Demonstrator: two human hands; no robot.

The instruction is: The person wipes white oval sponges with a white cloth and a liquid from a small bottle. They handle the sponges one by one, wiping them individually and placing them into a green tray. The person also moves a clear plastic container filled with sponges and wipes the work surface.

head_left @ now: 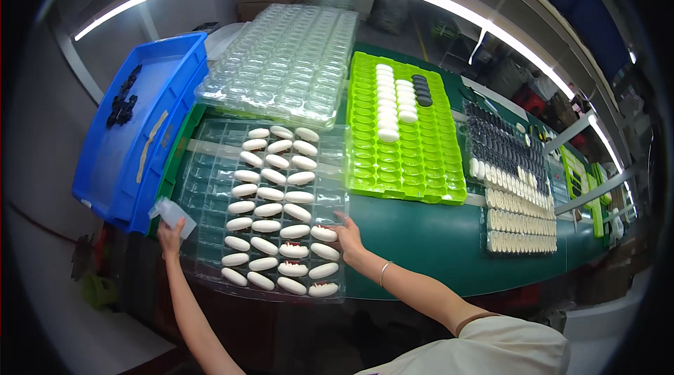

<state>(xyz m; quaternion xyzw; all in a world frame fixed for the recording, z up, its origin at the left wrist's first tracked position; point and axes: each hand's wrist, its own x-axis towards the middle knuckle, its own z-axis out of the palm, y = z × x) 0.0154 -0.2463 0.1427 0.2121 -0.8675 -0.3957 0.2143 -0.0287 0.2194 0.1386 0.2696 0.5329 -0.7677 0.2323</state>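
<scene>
My left hand (170,237) is closed on a translucent whitish piece of plastic (173,216), just off the left edge of a clear compartment tray (203,196). Several rows of smooth white oval pieces (269,193) lie in the tray's middle and right compartments. A few of them are tipped, showing a toothed or bristled underside with some reddish brown. At the tray's right edge, my right hand (349,236) has its fingers bent around the end of one white oval piece (324,234). Its fingertips are partly hidden.
A blue bin (144,150) with small black parts stands left. Behind the tray is a stack of clear trays (281,59). A lime green tray (404,164) holds white and black ovals. Further right lie black pieces (502,136) and cream rows (521,220) on the green table (411,252).
</scene>
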